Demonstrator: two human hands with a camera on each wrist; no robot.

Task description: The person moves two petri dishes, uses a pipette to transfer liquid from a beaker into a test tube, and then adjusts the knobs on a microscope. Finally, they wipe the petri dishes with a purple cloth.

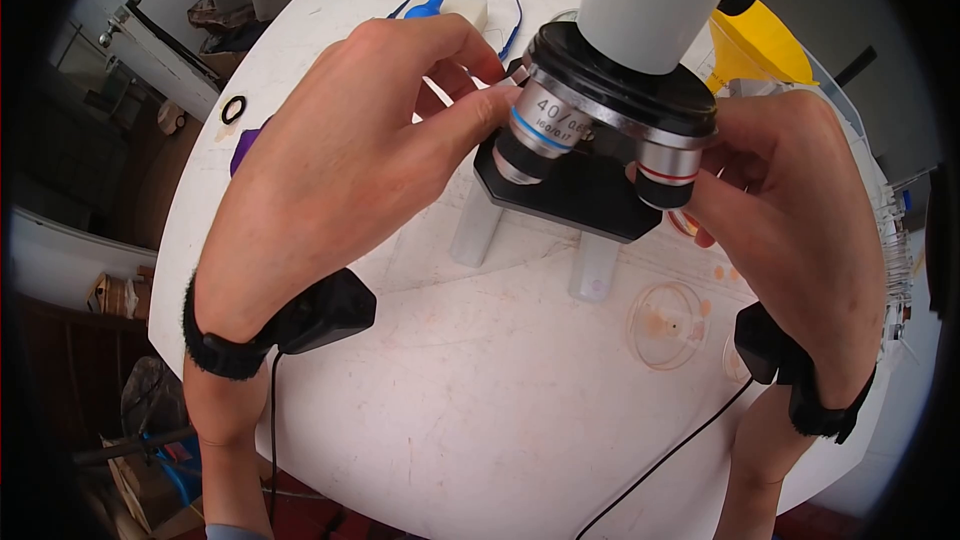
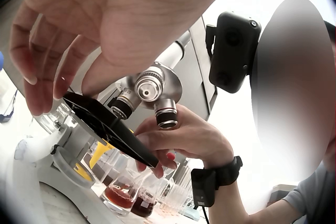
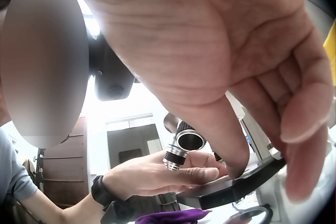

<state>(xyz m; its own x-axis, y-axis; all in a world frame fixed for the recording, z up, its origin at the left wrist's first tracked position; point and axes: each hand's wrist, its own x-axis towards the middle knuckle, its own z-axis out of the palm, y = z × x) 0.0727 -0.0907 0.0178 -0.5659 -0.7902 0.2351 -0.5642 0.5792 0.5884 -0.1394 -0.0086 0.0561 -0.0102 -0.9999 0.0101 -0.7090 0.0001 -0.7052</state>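
A microscope with a white tube [image 1: 650, 0] and a black stage [image 1: 570, 195] stands between both hands. Its 40x objective [image 1: 545, 130] and a red-ringed one [image 1: 668, 165] hang over the stage. My left hand [image 1: 340, 130] holds the stage's left edge, thumb at the top and fingers past the rim; a small pale strip shows by its fingertips. On the opposite edge, my right hand [image 3: 220, 40] sets its thumb on the stage top with bent fingers beyond the side. The objectives partly hide its fingertips in the head view. I cannot tell whether either hand pinches a slide.
A petri dish [image 1: 668, 325] lies at the front right. Flasks with red liquid [image 2: 121, 195] stand behind the right hand, near a yellow funnel-like piece [image 1: 765, 45]. Blue-armed glasses [image 1: 515, 20] lie at the back, a black ring [image 1: 233, 110] and purple cloth [image 3: 173, 216] at left.
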